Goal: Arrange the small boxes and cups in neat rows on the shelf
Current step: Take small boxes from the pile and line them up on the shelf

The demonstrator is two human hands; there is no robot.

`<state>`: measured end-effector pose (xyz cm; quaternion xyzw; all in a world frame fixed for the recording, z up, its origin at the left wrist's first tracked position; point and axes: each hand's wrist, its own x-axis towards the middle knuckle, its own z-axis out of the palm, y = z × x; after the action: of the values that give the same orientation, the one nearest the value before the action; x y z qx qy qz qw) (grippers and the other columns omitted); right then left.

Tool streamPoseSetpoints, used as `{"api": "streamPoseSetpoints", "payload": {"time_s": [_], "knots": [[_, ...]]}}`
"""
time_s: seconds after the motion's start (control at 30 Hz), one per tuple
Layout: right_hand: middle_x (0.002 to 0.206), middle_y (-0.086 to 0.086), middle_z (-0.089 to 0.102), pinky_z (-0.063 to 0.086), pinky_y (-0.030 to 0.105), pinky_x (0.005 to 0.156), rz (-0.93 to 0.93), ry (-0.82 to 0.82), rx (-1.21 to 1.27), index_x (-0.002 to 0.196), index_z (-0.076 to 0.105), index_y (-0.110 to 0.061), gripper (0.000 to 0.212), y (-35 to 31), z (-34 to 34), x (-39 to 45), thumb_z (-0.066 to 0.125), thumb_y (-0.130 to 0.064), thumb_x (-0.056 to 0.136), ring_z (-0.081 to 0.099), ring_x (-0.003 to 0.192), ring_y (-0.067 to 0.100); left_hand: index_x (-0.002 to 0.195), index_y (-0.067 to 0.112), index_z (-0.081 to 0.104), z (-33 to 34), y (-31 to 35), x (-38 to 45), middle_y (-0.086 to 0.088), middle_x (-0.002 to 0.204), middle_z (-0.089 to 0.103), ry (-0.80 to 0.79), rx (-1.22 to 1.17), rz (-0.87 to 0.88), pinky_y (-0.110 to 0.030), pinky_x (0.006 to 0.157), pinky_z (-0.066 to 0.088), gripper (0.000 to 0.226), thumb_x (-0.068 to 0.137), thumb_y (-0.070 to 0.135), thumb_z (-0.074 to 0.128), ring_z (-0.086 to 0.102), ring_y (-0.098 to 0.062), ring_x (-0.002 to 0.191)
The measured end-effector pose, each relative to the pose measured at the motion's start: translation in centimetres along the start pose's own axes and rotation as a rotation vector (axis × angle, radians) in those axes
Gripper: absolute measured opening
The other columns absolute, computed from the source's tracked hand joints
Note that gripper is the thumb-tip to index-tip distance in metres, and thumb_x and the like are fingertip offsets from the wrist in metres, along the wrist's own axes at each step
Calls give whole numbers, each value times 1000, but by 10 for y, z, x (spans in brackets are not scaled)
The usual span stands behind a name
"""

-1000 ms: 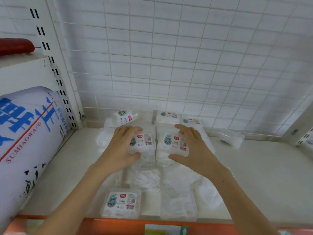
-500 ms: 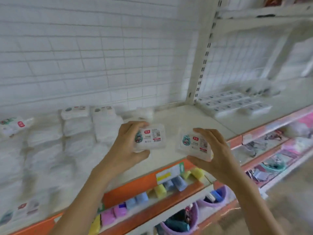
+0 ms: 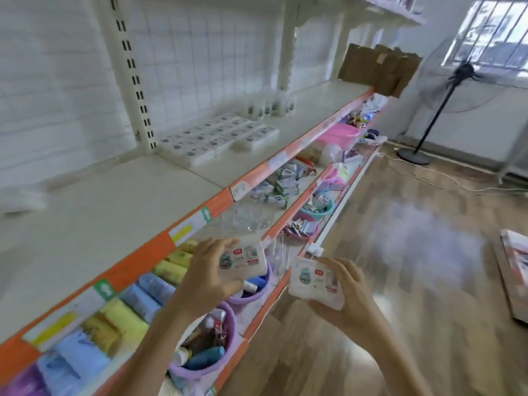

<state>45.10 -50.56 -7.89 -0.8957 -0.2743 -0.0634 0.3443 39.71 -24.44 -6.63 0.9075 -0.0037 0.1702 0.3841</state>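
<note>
Out past the orange shelf edge [image 3: 200, 207], in the head view, I see both hands carrying one small box each. My left hand [image 3: 205, 278] wraps its fingers around the left box [image 3: 243, 260], label facing up, over a purple basket [image 3: 251, 292] on the lower tier. My right hand [image 3: 351, 298] cups the right box [image 3: 315, 282] from beneath, thumb on its top face, out over the floor. Holding them label-up, I judge, lets me match them to the grid of boxes [image 3: 217, 137] already laid flat in tidy rows further along the top shelf [image 3: 114, 201], with a row of cups [image 3: 270, 105] standing behind it. That grid looks like the destination; both boxes are well apart from it. Blur hides the finer print.
</note>
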Motion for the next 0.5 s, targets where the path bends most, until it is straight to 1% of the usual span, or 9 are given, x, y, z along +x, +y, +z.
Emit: {"api": "streamPoseSetpoints", "payload": {"time_s": [0.07, 0.13, 0.2, 0.23, 0.3, 0.37, 0.43, 0.5], "knots": [[119, -14, 38, 30, 15, 88, 50, 11, -3, 129, 47, -19, 77, 18, -6, -5, 64, -53, 62, 37, 111, 11, 117, 15, 53, 21, 3, 15, 15, 104, 42, -41, 43, 3, 4, 86, 21, 68, 54, 37, 62, 35, 2, 98], [118, -14, 39, 30, 9, 87, 108, 9, -1, 129, 47, -20, 73, 33, -9, -6, 67, -44, 63, 38, 113, 11, 119, 12, 54, 40, 3, 30, 10, 104, 42, -78, 78, 22, 0, 86, 25, 74, 52, 44, 55, 36, -7, 98], [116, -15, 39, 32, 12, 87, 140, 18, 6, 128, 46, -24, 71, 48, -12, -2, 68, -40, 63, 41, 113, 13, 122, 13, 52, 56, 2, 48, 9, 104, 41, -129, 86, 46, -1, 86, 26, 76, 53, 47, 53, 34, -7, 97], [114, -17, 38, 34, 14, 87, 157, 17, 7, 127, 45, -28, 70, 55, -14, 2, 68, -39, 62, 41, 112, 13, 123, 13, 50, 64, 2, 58, 8, 105, 40, -155, 88, 56, 0, 86, 25, 74, 56, 44, 56, 31, -5, 97], [110, -25, 34, 34, 15, 87, 186, 7, 10, 125, 42, -33, 68, 69, -18, 14, 69, -38, 63, 40, 112, 13, 126, 14, 48, 80, 1, 81, 8, 106, 38, -186, 94, 80, 2, 85, 23, 70, 62, 30, 68, 30, -5, 98], [109, -21, 37, 32, 12, 85, 178, 35, -21, 123, 44, -37, 66, 86, -24, 30, 69, -38, 62, 42, 109, 15, 129, 16, 46, 96, -2, 107, 7, 107, 35, -198, 90, 102, 3, 84, 23, 69, 66, 19, 75, 29, -5, 99], [109, -14, 41, 31, 8, 82, 173, 69, -47, 119, 39, -41, 66, 108, -31, 49, 70, -37, 61, 46, 105, 17, 129, 19, 44, 112, -3, 135, 7, 106, 33, -212, 73, 117, 3, 82, 26, 69, 68, 17, 75, 28, -5, 99], [110, -21, 39, 33, 8, 80, 191, 83, -67, 119, 39, -41, 67, 127, -40, 73, 71, -37, 60, 47, 103, 16, 129, 21, 43, 126, -4, 167, 7, 105, 33, -220, 50, 130, 3, 79, 28, 69, 68, 17, 75, 28, -4, 100]]}}
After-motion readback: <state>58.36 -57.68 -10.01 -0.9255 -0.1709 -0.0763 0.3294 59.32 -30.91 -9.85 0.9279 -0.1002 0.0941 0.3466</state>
